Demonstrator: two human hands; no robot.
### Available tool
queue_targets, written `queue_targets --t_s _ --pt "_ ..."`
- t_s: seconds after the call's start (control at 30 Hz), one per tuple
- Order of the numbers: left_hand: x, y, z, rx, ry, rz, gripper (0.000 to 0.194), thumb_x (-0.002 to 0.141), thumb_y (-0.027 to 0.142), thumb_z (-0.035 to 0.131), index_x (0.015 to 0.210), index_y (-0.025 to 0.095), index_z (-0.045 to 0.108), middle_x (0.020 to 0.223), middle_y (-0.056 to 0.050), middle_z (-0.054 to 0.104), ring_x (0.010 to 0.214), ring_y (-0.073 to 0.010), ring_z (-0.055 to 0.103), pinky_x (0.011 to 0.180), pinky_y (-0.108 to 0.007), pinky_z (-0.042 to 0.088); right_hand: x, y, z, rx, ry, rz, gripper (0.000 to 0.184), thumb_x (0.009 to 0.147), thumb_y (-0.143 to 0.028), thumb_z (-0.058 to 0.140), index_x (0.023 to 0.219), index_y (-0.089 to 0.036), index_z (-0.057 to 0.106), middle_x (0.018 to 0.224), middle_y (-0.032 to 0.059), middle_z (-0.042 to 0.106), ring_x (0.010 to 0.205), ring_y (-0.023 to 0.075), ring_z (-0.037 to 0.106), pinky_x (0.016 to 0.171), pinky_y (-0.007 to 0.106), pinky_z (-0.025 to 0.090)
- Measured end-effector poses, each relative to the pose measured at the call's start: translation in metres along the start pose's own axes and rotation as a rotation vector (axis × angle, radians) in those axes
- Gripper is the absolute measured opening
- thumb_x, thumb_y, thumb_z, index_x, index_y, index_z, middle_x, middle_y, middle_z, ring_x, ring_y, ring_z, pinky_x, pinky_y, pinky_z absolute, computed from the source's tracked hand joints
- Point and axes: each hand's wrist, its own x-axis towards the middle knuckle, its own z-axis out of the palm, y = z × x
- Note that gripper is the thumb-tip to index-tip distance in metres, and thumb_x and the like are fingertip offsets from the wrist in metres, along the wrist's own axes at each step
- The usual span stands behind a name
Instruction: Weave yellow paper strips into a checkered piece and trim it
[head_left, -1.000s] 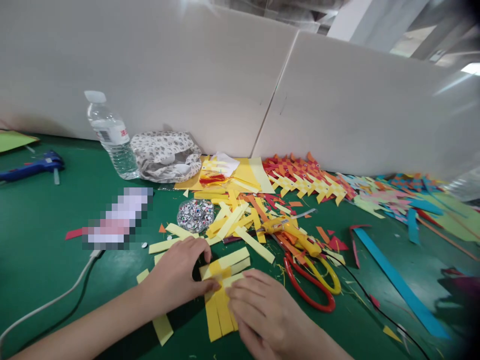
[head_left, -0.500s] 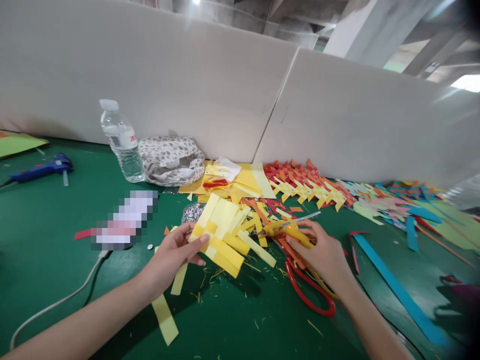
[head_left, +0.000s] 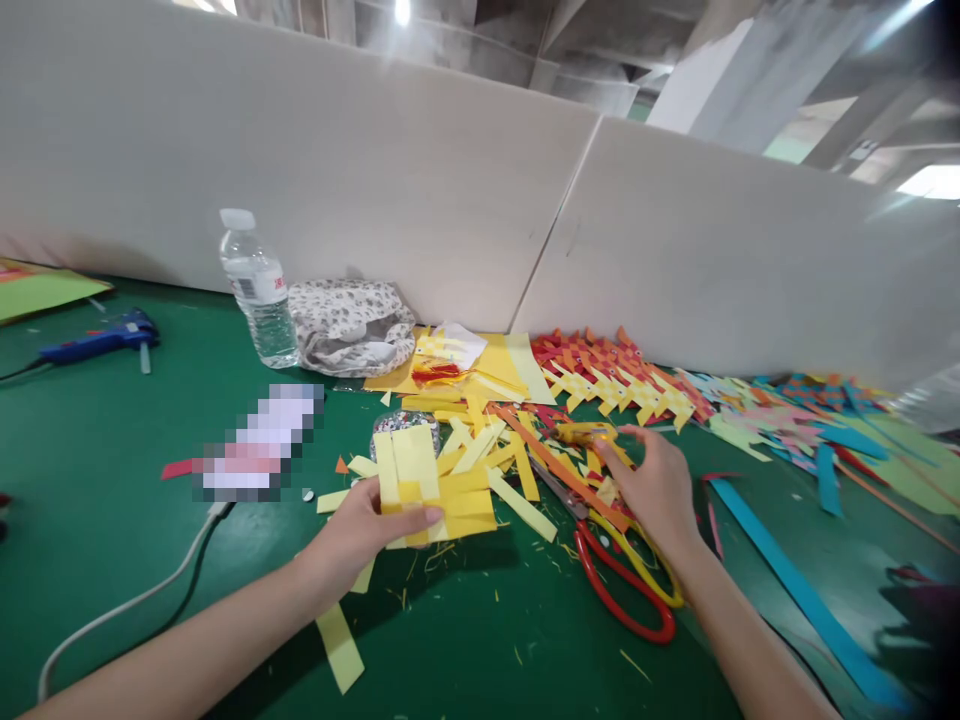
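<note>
We see the woven paper (head_left: 411,465) just below the frame's centre, flat cream and bright-yellow strips crossing. Our left hand (head_left: 367,525) has its grip clamped on the edge, thumb on top. Our right hand (head_left: 654,490), right of centre, has its grip closed round a yellow glue gun (head_left: 583,433). Red-and-yellow-handled scissors (head_left: 583,545) lie below on the smooth green bench (head_left: 480,640).

Two-tone yellow, checked woven paper (head_left: 424,482)
</note>
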Motion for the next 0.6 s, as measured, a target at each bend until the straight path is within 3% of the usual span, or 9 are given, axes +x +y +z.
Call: queue_targets --t_s 0.07,0.13,0.23,0.3,0.43,0.53,0.6 --pt "0.000 0.000 0.001 0.022 -0.001 0.020 0.021 0.064 0.026 0.075 0.082 0.017 0.068 0.087 -0.005 0.073 0.071 -0.0155 0.067 0.062 -0.020 0.051 -0.015 -0.025 -0.008 0.038 -0.017 -0.071 0.040 0.074 -0.049 0.054 0.099 -0.019 0.057 0.111 0.0109 0.060 0.109 0.0289 0.050 0.095 0.044 0.035" --pt "-0.001 -0.001 0.001 0.042 -0.013 0.038 0.021 0.065 0.026 0.074 0.083 0.017 0.069 0.085 -0.005 0.073 0.068 -0.0146 0.066 0.060 -0.019 0.050 -0.037 -0.057 -0.016 0.267 -0.250 -0.079 0.037 0.076 -0.047 0.056 0.102 -0.022 0.057 0.111 0.0080 0.061 0.106 0.0263 0.054 0.092 0.043 0.039" --pt "-0.002 -0.003 0.002 0.053 -0.063 0.056 0.026 0.065 0.024 0.074 0.090 0.017 0.069 0.088 -0.006 0.073 0.074 -0.0168 0.067 0.063 -0.020 0.050 -0.070 -0.101 -0.021 0.720 -0.720 0.003 0.043 0.077 -0.042 0.060 0.115 -0.025 0.049 0.115 0.0062 0.059 0.107 0.0211 0.055 0.089 0.036 0.045" --pt "-0.003 -0.005 0.003 0.072 -0.098 0.073 0.027 0.065 0.023 0.074 0.092 0.018 0.069 0.088 -0.005 0.073 0.076 -0.0179 0.067 0.065 -0.021 0.051 -0.085 -0.120 -0.017 0.848 -0.887 0.011 0.055 0.069 -0.036 0.069 0.119 -0.026 0.046 0.112 0.0044 0.060 0.102 0.0188 0.057 0.088 0.032 0.046" --pt "-0.004 -0.008 0.005 0.116 -0.116 0.099 0.027 0.067 0.023 0.073 0.093 0.019 0.068 0.089 -0.003 0.073 0.075 -0.0164 0.066 0.065 -0.020 0.051 -0.093 -0.128 -0.007 0.873 -0.948 0.054 0.048 0.068 -0.029 0.071 0.112 -0.024 0.052 0.095 0.0017 0.063 0.080 0.0157 0.061 0.070 0.027 0.051" --pt "-0.003 -0.008 0.005 0.109 -0.109 0.093 0.026 0.068 0.024 0.073 0.092 0.017 0.068 0.087 -0.004 0.073 0.070 -0.0147 0.066 0.061 -0.019 0.051 -0.088 -0.119 -0.008 0.835 -1.024 0.080 0.033 0.071 -0.033 0.067 0.100 -0.019 0.060 0.085 0.0016 0.064 0.068 0.0141 0.059 0.057 0.024 0.049" --pt "-0.001 -0.007 0.004 0.063 -0.069 0.082 0.025 0.068 0.025 0.073 0.090 0.015 0.067 0.089 -0.006 0.073 0.068 -0.0143 0.065 0.059 -0.019 0.052 -0.084 -0.110 -0.013 0.781 -1.002 0.079 0.025 0.071 -0.036 0.065 0.088 -0.017 0.064 0.078 0.0015 0.065 0.066 0.0139 0.059 0.057 0.023 0.048"
